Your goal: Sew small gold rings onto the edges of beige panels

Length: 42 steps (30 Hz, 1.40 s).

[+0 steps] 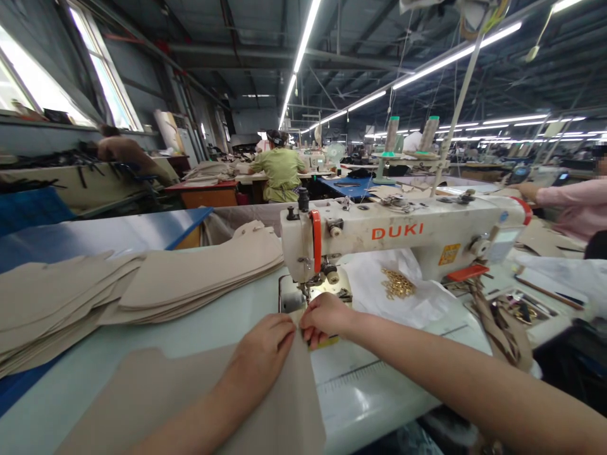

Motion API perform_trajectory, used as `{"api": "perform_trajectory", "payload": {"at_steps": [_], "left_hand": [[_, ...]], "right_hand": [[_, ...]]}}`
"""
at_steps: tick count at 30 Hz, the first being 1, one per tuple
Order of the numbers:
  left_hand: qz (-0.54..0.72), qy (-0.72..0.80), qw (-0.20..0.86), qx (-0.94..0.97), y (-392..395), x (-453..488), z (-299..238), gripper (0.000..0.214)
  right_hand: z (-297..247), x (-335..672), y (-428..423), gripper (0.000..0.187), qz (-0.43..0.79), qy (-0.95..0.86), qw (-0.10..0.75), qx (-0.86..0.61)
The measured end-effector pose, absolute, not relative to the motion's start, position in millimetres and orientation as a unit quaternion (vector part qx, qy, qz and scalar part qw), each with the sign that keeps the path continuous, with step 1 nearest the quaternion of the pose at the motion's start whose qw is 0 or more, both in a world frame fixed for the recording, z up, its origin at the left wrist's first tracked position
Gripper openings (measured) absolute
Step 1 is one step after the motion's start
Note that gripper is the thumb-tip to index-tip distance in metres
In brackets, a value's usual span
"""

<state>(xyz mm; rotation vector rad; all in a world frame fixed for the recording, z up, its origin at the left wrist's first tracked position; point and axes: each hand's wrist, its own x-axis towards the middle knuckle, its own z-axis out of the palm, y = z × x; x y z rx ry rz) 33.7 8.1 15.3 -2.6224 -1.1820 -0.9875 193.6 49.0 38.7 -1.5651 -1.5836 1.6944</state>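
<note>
My left hand (265,354) and my right hand (325,319) meet at the top edge of a beige cut panel (190,395), which lies flat on the pale sewing table (370,404). Both hands pinch that edge just in front of the needle and presser foot (308,294) of a white DUKI sewing machine (403,234). A yellowish strip (325,342) shows under my right fingers. The fingers hide the point where the panel reaches the presser foot.
Stacked beige panels (190,278) lie to the left. A white bag (389,294) holds gold metal fittings (397,283) behind the needle. A tray of small parts (519,308) sits right, beside a person's pink sleeve (573,205). A co-worker in green (279,174) sits beyond the machine.
</note>
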Motion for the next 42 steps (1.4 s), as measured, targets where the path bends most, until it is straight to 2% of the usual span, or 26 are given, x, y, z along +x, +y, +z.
{"api": "perform_trajectory", "payload": {"at_steps": [9,15,21,26,29,33,38,42], "left_hand": [[-0.324,-0.387,0.058,-0.861,12.1,45.9,13.7,0.021],[-0.303,-0.401,0.043,-0.863,13.9,46.6,14.2,0.020],[-0.302,-0.408,0.035,-0.861,14.8,45.4,12.8,0.017],[-0.310,-0.405,0.036,-0.859,13.6,46.8,15.0,0.017],[-0.314,-0.405,0.032,-0.858,13.2,47.4,16.1,0.018],[-0.317,-0.400,0.035,-0.859,12.9,47.0,17.6,0.019],[-0.289,-0.413,0.025,-0.863,13.4,45.5,20.4,0.017],[-0.275,-0.417,0.013,-0.867,13.4,45.3,22.0,0.018]], "right_hand": [[38.3,196.3,48.6,0.019,0.558,-0.609,0.160,-0.541],[32.2,203.4,44.3,0.016,0.471,-0.689,0.185,-0.519],[29.7,233.8,19.5,0.014,0.304,-0.797,0.233,-0.467],[31.4,256.9,-0.7,0.015,0.016,-0.956,0.147,-0.252],[31.3,258.5,-4.7,0.016,-0.054,-0.971,0.118,-0.201],[27.0,251.1,-3.3,0.017,-0.083,-0.968,0.126,-0.202],[17.5,238.3,3.9,0.017,-0.076,-0.951,0.188,-0.233],[11.5,231.8,9.6,0.010,-0.077,-0.951,0.218,-0.204]]}}
